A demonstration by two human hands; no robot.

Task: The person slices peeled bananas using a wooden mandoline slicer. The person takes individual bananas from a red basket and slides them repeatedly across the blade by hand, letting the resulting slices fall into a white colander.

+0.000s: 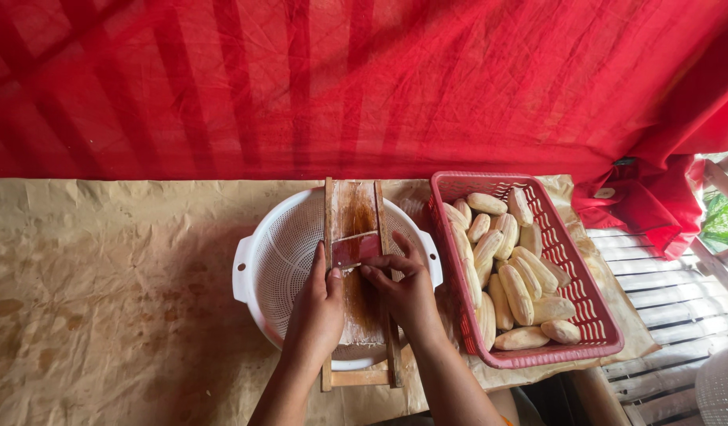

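A wooden slicer board [356, 207] with a metal blade across it lies over a white round colander [281, 244]. My left hand [315, 308] rests on the board's left side, fingertips touching the blade area. My right hand [403, 288] reaches in from the right, its fingers pinched at the blade [354, 249]. Whether a small piece sits between the fingers cannot be told. To the right stands a red plastic basket [593, 312] holding several pale peeled bananas [515, 292].
Brown stained paper [112, 292] covers the table. A red striped cloth [364, 79] hangs behind as a backdrop. Wooden slats [664, 292] lie at the right, with a white basket's edge [723, 386] at the lower right corner.
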